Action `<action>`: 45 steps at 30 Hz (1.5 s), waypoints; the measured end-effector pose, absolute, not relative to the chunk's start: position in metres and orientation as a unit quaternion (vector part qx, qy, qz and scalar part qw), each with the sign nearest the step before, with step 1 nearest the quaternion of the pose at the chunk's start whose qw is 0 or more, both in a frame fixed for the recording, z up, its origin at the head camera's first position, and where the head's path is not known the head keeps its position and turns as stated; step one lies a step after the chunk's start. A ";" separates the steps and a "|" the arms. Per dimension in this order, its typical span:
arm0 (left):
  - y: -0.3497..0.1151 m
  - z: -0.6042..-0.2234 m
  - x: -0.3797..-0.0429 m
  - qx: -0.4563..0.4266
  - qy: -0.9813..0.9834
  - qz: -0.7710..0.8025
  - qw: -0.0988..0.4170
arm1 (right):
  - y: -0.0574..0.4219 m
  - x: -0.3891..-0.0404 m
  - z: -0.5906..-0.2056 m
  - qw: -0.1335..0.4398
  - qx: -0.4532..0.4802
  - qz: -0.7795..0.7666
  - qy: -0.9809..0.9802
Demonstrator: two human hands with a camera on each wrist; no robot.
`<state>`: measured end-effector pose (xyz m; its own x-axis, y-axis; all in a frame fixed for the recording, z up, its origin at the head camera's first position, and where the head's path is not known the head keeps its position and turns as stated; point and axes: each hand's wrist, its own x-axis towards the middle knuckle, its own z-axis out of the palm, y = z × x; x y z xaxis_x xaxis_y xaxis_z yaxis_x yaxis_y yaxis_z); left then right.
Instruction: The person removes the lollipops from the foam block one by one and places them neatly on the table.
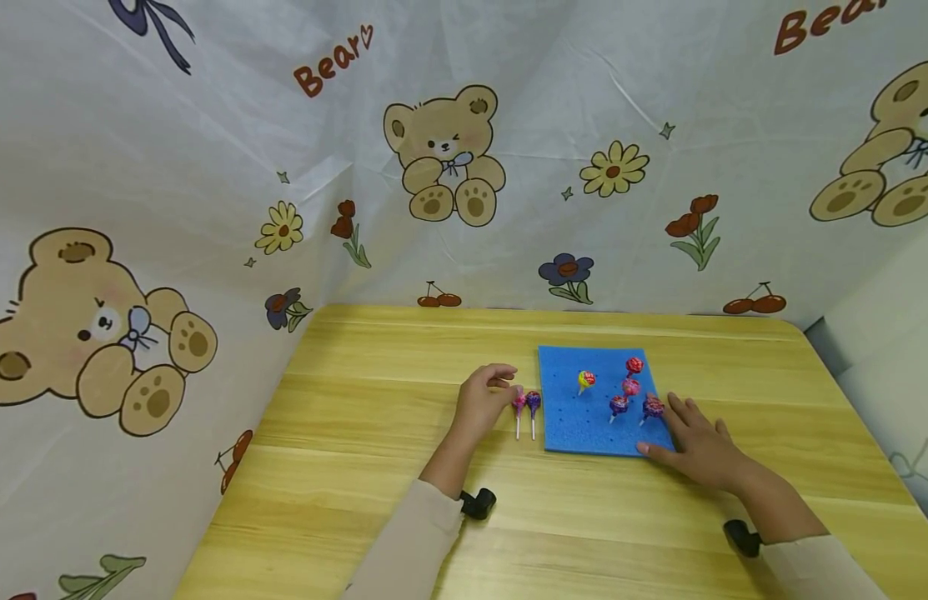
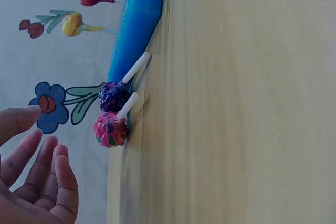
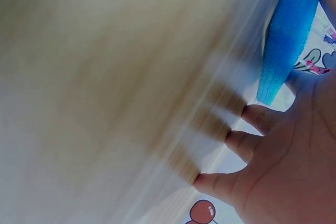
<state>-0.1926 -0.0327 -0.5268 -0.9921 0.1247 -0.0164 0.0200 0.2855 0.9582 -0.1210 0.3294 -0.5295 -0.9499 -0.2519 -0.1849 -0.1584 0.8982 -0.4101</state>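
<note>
Head view, tabletop [image 1: 366,408]: pale wood grain; a blue foam board [image 1: 572,432], pitted with small holes, lies right of centre.
Head view, on the board: yellow lollipop [image 1: 587,378] left, red lollipop [image 1: 634,365] farthest, pink-red lollipop [image 1: 631,387] just nearer, blue-purple lollipop [image 1: 618,404] and dark-wrapped lollipop [image 1: 653,407] nearest, the last by the right edge; all stand sticks down.
Head view, beside the board: pink lollipop [image 1: 519,402] and, right of it, purple lollipop [image 1: 534,399], lying just left of the board, sticks toward the near side.
Head view, left hand [image 1: 483,403]: fingertips at the pink lollipop; contact cannot be judged here.
Head view, right hand [image 1: 699,447]: fingers spread by the board's right edge, thumb at its near right corner.
Head view, backdrop cloth [image 1: 531,175]: white, printed with bears and flowers, far side and left.
Left wrist view, left hand: fingers loosely bent, nothing held; a gap shows before the pink lollipop.
Right wrist view, right hand: extended, gripping nothing; three fingertips meet the tabletop, which is blurred.
</note>
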 end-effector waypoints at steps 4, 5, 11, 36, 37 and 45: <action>-0.030 -0.523 -0.193 0.051 0.803 0.592 0.037 | 0.330 -0.121 -0.529 0.118 -0.107 -0.198 0.967; -0.029 -0.523 -0.192 0.052 0.803 0.592 0.037 | 0.330 -0.121 -0.529 0.118 -0.107 -0.197 0.967; -0.024 -0.520 -0.193 0.058 0.798 0.598 0.042 | 0.329 -0.121 -0.528 0.119 -0.105 -0.194 0.968; 0.012 -0.518 -0.190 0.098 0.793 0.597 0.063 | 0.328 -0.121 -0.528 0.116 -0.105 -0.195 0.968; 0.014 -0.518 -0.190 0.100 0.795 0.596 0.063 | 0.328 -0.121 -0.528 0.116 -0.105 -0.195 0.968; 0.029 -0.521 -0.189 0.119 0.807 0.574 0.067 | 0.328 -0.121 -0.528 0.115 -0.105 -0.195 0.968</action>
